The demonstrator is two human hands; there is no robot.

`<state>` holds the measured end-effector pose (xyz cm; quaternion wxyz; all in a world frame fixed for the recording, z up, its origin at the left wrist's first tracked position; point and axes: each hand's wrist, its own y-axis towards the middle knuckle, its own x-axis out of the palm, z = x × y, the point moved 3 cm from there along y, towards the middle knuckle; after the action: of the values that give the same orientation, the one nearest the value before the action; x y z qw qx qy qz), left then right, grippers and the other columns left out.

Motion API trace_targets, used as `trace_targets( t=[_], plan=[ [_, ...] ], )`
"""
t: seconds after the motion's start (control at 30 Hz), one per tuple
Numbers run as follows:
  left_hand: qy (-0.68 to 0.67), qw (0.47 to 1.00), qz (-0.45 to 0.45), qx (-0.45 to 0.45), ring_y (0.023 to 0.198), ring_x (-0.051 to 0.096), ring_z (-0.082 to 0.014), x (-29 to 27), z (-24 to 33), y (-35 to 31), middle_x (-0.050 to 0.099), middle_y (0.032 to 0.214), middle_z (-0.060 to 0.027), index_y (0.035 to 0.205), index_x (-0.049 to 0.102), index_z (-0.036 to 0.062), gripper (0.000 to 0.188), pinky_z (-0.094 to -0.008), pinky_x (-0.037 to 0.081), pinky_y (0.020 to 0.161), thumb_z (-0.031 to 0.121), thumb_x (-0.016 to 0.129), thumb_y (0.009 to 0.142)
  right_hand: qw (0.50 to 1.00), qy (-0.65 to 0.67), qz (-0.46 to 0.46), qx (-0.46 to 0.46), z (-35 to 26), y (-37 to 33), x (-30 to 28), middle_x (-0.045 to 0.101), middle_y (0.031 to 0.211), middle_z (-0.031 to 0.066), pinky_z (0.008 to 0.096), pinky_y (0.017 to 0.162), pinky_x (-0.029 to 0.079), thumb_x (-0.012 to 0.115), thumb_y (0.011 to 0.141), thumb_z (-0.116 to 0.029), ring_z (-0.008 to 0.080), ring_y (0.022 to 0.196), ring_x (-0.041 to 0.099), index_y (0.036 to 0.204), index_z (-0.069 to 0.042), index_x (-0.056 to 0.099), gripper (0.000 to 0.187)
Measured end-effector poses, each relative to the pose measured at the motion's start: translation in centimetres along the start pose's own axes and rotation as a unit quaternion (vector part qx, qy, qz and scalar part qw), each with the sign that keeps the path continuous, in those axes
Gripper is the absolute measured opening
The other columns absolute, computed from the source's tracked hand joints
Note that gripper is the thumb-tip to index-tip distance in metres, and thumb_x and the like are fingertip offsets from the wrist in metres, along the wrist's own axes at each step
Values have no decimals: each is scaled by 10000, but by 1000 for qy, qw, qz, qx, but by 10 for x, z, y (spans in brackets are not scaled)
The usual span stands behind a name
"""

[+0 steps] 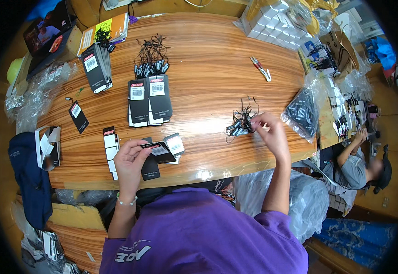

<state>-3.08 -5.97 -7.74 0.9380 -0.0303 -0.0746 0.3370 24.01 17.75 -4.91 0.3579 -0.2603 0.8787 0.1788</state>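
My left hand (130, 159) pinches a black hang tag (163, 153) with a red strip and a white label, tilted above the table's near edge. Beneath it lie another black tag (150, 169) and a few tags with pale stickers (175, 144). On the right, the thumb and fingers of my right hand (270, 134) are closed at the edge of a tangled pile of black hang-tag strings (241, 124) with small grey-blue ends. The fingertips seem to grip one string, though the exact spot is partly hidden. A strip of white stickers (110, 153) lies left of my left hand.
Stacked black tags (149, 98) with more strings stand mid-left, another stack (97, 68) behind. A single tag (78, 116) lies left. Red-handled snips (260, 68) lie far right, beside a plastic bag (301, 109) and white boxes (272, 25). Another person (361, 166) sits at right.
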Motion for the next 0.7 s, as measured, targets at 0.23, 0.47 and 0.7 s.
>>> trace_targets(
  t=[0.23,0.47,0.7],
  plan=[
    [-21,999,-45,-20,821,608,-98,15,-5,0,645,884,-85,992,555,-28,187,-190,471,732,-50,595,811,992,-117,-45,-11,-1,-16,20,539,755,84,325,677,419,698,651,-16,234,776,514,813,-14,619,181],
    [-8,988,-151,-29,868,612,-128,31,5,2,638,925,-102,960,576,-36,141,-217,485,762,-51,575,820,999,-12,35,-30,-19,-9,-15,584,815,92,294,741,429,685,678,-13,221,804,555,809,8,587,165],
    [11,952,-300,64,881,591,-158,77,37,15,615,961,-129,884,611,-13,105,-254,486,752,-56,578,793,991,131,25,-13,-71,-12,-8,598,763,50,251,697,433,682,703,-11,130,736,545,812,10,587,146]
  ],
)
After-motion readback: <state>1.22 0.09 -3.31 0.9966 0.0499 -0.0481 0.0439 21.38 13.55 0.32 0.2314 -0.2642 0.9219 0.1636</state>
